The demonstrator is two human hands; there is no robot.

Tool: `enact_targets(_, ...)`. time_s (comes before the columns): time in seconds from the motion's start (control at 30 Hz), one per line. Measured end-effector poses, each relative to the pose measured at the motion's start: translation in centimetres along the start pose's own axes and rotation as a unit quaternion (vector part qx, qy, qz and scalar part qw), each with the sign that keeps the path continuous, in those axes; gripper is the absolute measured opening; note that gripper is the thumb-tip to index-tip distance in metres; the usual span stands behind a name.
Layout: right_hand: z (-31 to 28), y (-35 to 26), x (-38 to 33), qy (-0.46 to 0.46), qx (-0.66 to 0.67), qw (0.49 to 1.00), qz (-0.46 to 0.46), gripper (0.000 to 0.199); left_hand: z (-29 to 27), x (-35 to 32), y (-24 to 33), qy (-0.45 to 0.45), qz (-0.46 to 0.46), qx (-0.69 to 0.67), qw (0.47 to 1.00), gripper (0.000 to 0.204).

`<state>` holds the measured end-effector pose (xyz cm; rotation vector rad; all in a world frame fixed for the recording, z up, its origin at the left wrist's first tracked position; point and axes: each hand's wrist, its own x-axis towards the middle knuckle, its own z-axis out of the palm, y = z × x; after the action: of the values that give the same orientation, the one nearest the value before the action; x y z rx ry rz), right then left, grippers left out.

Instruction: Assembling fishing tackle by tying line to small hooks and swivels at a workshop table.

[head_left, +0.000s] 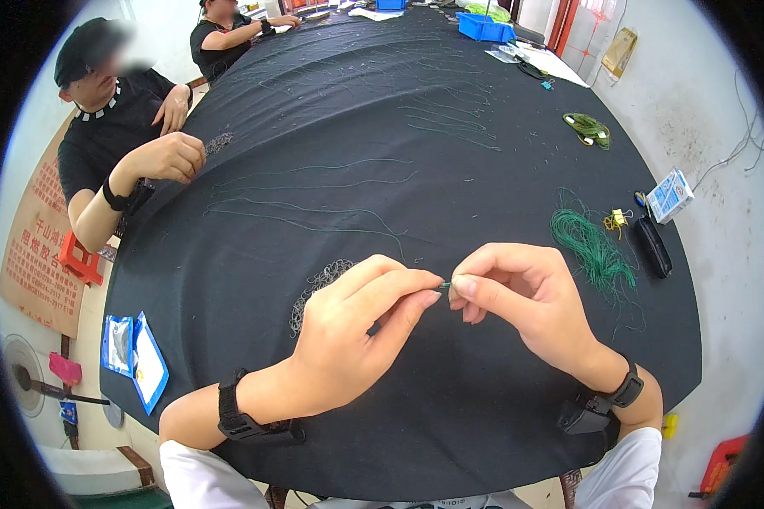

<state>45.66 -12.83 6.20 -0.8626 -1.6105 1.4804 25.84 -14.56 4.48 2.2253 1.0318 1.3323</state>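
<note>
My left hand (348,327) and my right hand (522,293) meet over the middle of the black table, fingertips almost touching. Between them runs a short bit of green thread (444,287), pinched by thumb and forefinger on both sides. Whether a small piece is tied to it is hidden by the fingers. Partly behind my left hand lies a heap of small grey metal pieces (307,299), looped like tiny hooks. Farther out, several cut green threads (314,209) are laid across the cloth.
A tangled green thread bundle (592,242) lies at right, near a black pouch (653,246) and a small white-blue box (671,196). Blue-white packets (148,360) sit at the left edge. An olive cord coil (587,131) is farther back. Two people (115,144) work along the left side.
</note>
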Motion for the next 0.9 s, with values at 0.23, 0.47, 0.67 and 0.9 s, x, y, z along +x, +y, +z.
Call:
enact_targets(0.23,-0.5,0.2,0.2,-0.019,0.047,0.999,0.017,0.014,-0.1,0.1,-0.1,0.003,-0.007,-0.006,1.0,0.01)
enact_targets(0.47,-0.2,0.1,0.6,-0.031,0.134,0.99,0.031,0.017,0.2,-0.5,-0.4,-0.062,-0.074,-0.067,0.993,0.009)
enact_targets(0.67,-0.2,0.4,0.6,-0.088,0.163,0.982,0.04,0.017,-0.1,-0.5,-0.4,-0.152,-0.122,-0.102,0.976,0.014)
enact_targets(0.9,-0.1,0.7,0.4,-0.05,0.04,0.998,0.022,0.013,-0.6,0.4,-0.3,0.018,0.045,0.148,0.988,0.029)
